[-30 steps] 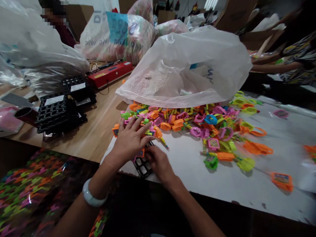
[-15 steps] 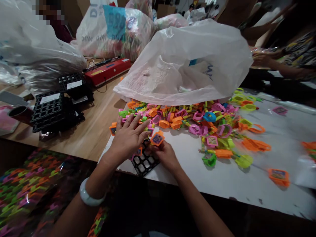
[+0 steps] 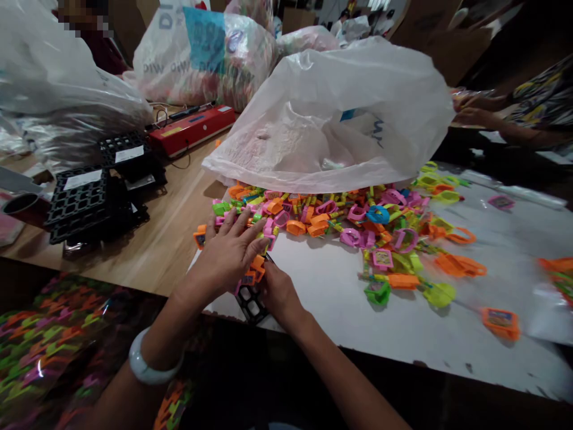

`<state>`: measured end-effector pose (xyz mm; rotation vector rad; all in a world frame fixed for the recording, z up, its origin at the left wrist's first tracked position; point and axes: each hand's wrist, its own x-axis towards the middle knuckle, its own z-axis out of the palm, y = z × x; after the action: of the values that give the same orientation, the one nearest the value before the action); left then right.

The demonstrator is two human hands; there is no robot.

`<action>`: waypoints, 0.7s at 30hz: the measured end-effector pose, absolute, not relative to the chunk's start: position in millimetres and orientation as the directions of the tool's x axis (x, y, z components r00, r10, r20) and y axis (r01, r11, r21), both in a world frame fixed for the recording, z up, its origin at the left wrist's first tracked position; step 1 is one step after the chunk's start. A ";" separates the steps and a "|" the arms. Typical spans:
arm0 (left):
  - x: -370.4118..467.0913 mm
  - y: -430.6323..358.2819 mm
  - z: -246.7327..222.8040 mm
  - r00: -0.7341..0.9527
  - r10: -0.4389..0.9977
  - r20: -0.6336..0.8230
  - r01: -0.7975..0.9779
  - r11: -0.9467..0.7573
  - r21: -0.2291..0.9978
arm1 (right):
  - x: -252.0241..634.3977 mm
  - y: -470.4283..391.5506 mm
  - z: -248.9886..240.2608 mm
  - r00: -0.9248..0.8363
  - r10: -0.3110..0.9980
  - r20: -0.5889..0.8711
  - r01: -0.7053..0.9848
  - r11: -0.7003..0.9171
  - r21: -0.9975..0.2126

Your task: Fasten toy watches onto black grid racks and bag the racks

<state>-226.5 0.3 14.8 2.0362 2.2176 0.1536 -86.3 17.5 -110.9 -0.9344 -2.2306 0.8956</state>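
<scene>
My left hand (image 3: 229,254) lies palm down with its fingers spread, over the near left edge of a heap of bright plastic toy watches (image 3: 313,215). Close to its thumb, an orange toy watch (image 3: 256,266) is at the fingertips of my right hand (image 3: 281,294). The right fingers are curled and partly hidden. Under both hands is a black tray (image 3: 250,303) with rows of holes, at the table's front edge. Another toy watch with a square picture face (image 3: 248,279) sits in the tray beside the orange one.
A large white plastic bag (image 3: 349,119) rests behind the heap. Stacked black trays (image 3: 78,200) and a red bar-shaped device (image 3: 192,129) are at left. Loose toy watches (image 3: 500,322) lie at right. Colourful pieces (image 3: 49,346) fill the space below left. Another person's arms (image 3: 496,119) show at right.
My right hand has moved left and down, taking the orange toy watch in beside the other in the tray. My left hand stays spread; the view has shifted slightly.
</scene>
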 end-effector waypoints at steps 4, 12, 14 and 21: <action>-220.2 8.8 16.0 0.008 0.999 0.034 0.995 -0.011 0.104 | -75.5 26.0 -108.3 -0.649 0.734 0.202 0.280 0.477 -0.833; -218.4 13.1 1.2 0.040 0.996 0.080 0.992 -0.049 0.113 | -42.1 108.9 -99.8 -0.310 0.883 0.354 0.633 0.469 -0.616; -219.2 11.2 2.9 0.040 0.997 0.070 0.993 -0.047 0.112 | -40.6 116.1 -105.4 -0.376 0.874 0.308 0.675 0.486 -0.555; -219.6 9.7 5.0 0.047 0.998 0.046 0.993 -0.051 0.103 | -17.1 101.0 -108.3 -0.511 0.824 0.245 0.633 0.553 -0.542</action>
<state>-219.6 9.7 5.0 2.2408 2.1333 0.1616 -17.1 101.0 -108.3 -1.1753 -2.3125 0.5352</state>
